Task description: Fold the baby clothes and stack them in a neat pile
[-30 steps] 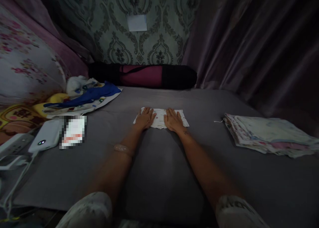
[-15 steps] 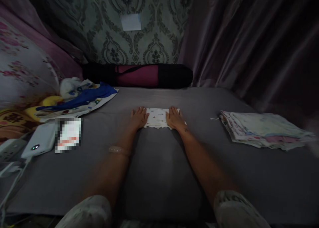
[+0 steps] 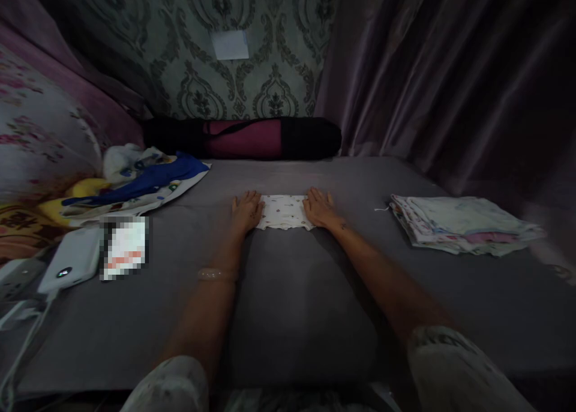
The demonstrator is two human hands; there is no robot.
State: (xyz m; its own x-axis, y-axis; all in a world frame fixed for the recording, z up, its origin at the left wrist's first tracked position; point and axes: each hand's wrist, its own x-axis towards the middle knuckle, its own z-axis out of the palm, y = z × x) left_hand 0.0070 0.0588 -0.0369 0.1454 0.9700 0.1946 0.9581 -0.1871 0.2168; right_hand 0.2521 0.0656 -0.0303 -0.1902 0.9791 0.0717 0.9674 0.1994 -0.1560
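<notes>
A small folded white cloth [image 3: 284, 211] with a scattered print lies flat on the grey sheet [image 3: 288, 280], its near edge wavy. My left hand [image 3: 248, 210] rests palm down on the cloth's left end, fingers stretched forward. On the opposite end lies my right hand [image 3: 318, 207], also flat with its fingers extended. Neither hand grips anything. Each palm covers part of the cloth's side edge.
To the right sits a stack of folded cloths [image 3: 463, 223]. A power bank [image 3: 72, 259] with a cable lies at the left, near a blue garment [image 3: 148, 181] and soft toys. A black and pink bag [image 3: 245, 138] lines the wall; curtains hang at right.
My hands have moved slightly apart, so more of the white cloth shows between them. The whole view has shifted a little. The cloth stays flat.
</notes>
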